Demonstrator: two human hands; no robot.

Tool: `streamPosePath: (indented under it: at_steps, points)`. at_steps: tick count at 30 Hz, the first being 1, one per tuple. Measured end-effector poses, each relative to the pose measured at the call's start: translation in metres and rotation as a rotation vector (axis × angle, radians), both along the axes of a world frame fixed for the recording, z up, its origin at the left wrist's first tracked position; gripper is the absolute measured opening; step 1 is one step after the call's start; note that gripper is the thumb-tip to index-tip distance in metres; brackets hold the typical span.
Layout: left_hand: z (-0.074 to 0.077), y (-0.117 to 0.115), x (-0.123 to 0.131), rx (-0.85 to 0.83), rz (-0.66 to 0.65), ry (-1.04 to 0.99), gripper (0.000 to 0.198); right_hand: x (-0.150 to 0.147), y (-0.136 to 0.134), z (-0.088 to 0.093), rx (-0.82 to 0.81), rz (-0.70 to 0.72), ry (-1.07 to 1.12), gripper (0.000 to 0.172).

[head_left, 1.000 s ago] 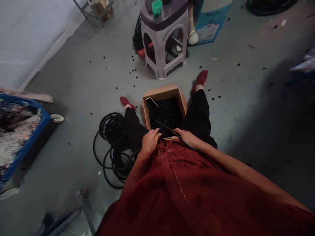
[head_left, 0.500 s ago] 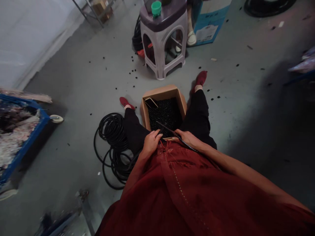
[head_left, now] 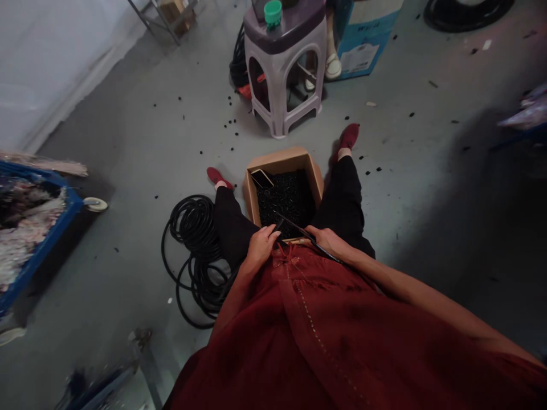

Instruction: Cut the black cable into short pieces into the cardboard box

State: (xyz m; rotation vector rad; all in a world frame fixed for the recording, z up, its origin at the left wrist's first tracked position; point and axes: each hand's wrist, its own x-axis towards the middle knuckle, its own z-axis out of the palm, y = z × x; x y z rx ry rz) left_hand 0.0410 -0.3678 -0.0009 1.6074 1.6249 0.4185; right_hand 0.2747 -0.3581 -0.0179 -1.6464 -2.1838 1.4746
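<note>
My left hand [head_left: 261,245] is closed, fingers pinching a short dark end that looks like the black hose [head_left: 194,228] coiled on the floor to the left. The stretch between coil and hand is hidden behind my forearm. In my closed right hand [head_left: 329,242] is a long thin dark tool [head_left: 294,225], its narrow end pointing up and left over the box; its exact kind is unclear. Both hands are at my lap, just above the near edge of a cardboard box [head_left: 315,171]. Many small black pieces [head_left: 286,196] fill the box, with a phone-like dark rectangle [head_left: 261,178] lying on them.
A plastic stool [head_left: 280,85] with a green-capped bottle [head_left: 272,14] stands ahead. Behind it are a person's shoe [head_left: 333,67] and a blue-and-white carton [head_left: 363,48]. Blue wheeled cart [head_left: 70,208] at left. Black bits dot the floor.
The left hand and the dark end in it have shifted slightly, the end now tipping more upward toward the tool. The right hand keeps its grip. The view has moved a little.
</note>
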Motion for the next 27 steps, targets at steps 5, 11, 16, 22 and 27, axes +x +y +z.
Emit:
streamPosePath:
  at_steps: [5, 11, 16, 22, 27]
  points:
    - [0.0, 0.002, -0.002, -0.018, 0.083, -0.079, 0.032, 0.001, 0.003, 0.003, -0.006, -0.011, -0.012, 0.04]
    - [0.007, 0.004, -0.005, -0.166, 0.197, -0.329, 0.049, 0.002, 0.005, 0.01, 0.01, -0.06, 0.015, 0.037]
    - [0.014, 0.005, -0.008, -0.174, 0.174, -0.479, 0.066, 0.004, 0.007, 0.013, -0.002, -0.103, 0.09, 0.038]
    - [0.021, 0.005, -0.009, -0.194, 0.217, -0.455, 0.066, 0.002, 0.007, 0.02, -0.035, -0.06, 0.122, 0.042]
    - [0.021, 0.005, -0.008, -0.127, 0.321, -0.532, 0.049, 0.0, 0.005, 0.021, -0.027, 0.037, 0.179, 0.049]
